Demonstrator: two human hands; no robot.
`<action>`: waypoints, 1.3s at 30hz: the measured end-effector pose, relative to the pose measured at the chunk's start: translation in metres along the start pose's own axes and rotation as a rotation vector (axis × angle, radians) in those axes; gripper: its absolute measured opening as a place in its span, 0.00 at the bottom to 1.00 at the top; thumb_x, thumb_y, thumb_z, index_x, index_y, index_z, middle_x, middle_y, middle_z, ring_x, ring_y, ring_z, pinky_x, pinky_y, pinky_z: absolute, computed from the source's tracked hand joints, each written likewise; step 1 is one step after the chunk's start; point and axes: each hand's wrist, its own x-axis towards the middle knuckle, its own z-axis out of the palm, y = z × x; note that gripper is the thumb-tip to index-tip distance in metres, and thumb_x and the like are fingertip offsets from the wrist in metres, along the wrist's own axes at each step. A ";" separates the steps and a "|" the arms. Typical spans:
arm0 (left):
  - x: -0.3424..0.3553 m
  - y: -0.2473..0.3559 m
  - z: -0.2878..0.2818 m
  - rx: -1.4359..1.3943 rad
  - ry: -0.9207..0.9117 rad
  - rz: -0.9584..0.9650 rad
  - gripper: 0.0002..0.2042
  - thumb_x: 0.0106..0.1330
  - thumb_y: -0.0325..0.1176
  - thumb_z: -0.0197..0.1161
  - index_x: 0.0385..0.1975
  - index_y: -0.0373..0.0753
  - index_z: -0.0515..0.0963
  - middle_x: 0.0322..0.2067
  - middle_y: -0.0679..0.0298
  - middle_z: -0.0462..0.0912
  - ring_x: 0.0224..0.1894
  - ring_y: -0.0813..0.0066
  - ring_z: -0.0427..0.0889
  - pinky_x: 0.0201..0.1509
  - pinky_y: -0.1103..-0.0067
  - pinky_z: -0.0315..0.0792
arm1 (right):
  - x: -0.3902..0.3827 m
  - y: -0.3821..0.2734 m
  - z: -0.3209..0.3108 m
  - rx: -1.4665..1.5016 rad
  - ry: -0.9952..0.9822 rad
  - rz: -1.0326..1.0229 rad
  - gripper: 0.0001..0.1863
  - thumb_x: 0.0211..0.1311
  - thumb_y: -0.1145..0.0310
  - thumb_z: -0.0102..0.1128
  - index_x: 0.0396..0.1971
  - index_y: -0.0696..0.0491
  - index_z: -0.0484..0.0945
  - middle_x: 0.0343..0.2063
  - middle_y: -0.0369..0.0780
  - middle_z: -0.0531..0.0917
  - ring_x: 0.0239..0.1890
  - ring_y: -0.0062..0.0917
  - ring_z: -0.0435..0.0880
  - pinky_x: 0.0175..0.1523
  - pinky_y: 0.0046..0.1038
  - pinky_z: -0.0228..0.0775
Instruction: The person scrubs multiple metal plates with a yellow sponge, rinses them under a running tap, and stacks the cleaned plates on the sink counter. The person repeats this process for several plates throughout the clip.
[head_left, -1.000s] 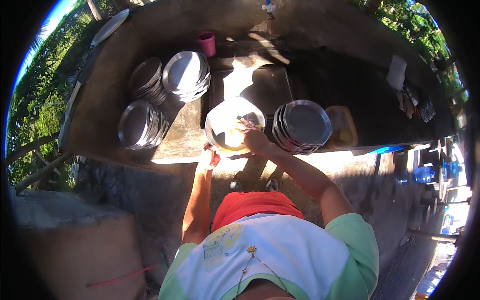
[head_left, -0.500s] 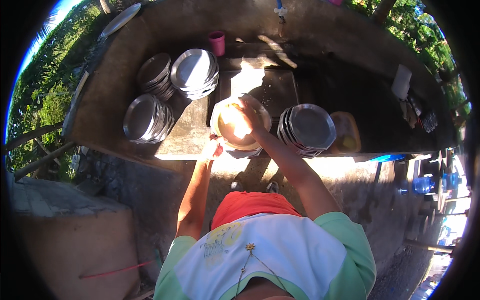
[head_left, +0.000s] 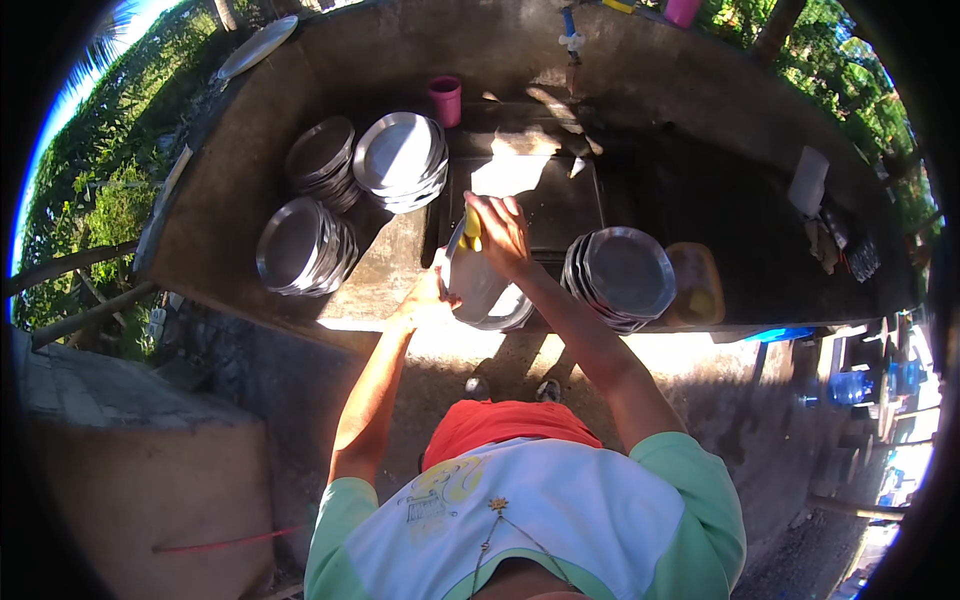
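Note:
A round metal plate is tilted up on its side at the counter's near edge, in front of my body. My left hand is closed on its left rim. Against the plate's upper face my right hand presses a yellow sponge, its fingers bent over it. Below and right of this plate, a bright metal rim shows, partly hidden. Close by on the right stands a stack of metal plates.
Three more plate stacks stand on the left: nearest, two behind. A pink cup is by the back wall, left of a tap. A shallow tray and some cutlery lie right. A sunken basin lies behind the plate.
The plate has gone from lying nearly flat to tilted up. My right hand and the sponge have moved to its upper left rim. The view has shifted slightly.

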 end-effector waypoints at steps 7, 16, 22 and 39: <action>0.013 0.042 -0.032 -0.141 -0.252 -0.174 0.42 0.48 0.32 0.61 0.62 0.33 0.45 0.52 0.45 0.65 0.46 0.61 0.74 0.45 0.75 0.72 | 0.007 -0.013 -0.011 -0.158 -0.173 -0.405 0.19 0.43 0.66 0.59 0.41 0.43 0.76 0.38 0.30 0.76 0.42 0.27 0.71 0.47 0.34 0.59; 0.016 0.015 0.023 -0.238 0.294 0.401 0.29 0.43 0.16 0.42 0.53 0.34 0.56 0.46 0.49 0.71 0.50 0.63 0.71 0.55 0.77 0.62 | -0.077 0.064 0.056 0.637 0.135 1.165 0.11 0.52 0.71 0.55 0.37 0.56 0.76 0.31 0.36 0.80 0.33 0.23 0.78 0.31 0.32 0.68; 0.038 -0.009 0.078 -0.426 0.677 -0.064 0.31 0.56 0.22 0.52 0.61 0.32 0.49 0.57 0.47 0.59 0.53 0.59 0.68 0.57 0.71 0.62 | -0.122 0.010 0.068 1.633 0.216 1.600 0.12 0.59 0.67 0.52 0.40 0.55 0.70 0.30 0.41 0.76 0.28 0.31 0.77 0.37 0.34 0.72; -0.002 0.003 0.042 0.340 0.125 0.505 0.29 0.52 0.17 0.49 0.57 0.46 0.65 0.60 0.58 0.61 0.64 0.59 0.56 0.65 0.69 0.52 | -0.026 0.030 -0.003 1.134 -0.020 1.059 0.08 0.46 0.72 0.61 0.28 0.58 0.75 0.20 0.33 0.75 0.22 0.16 0.73 0.27 0.21 0.63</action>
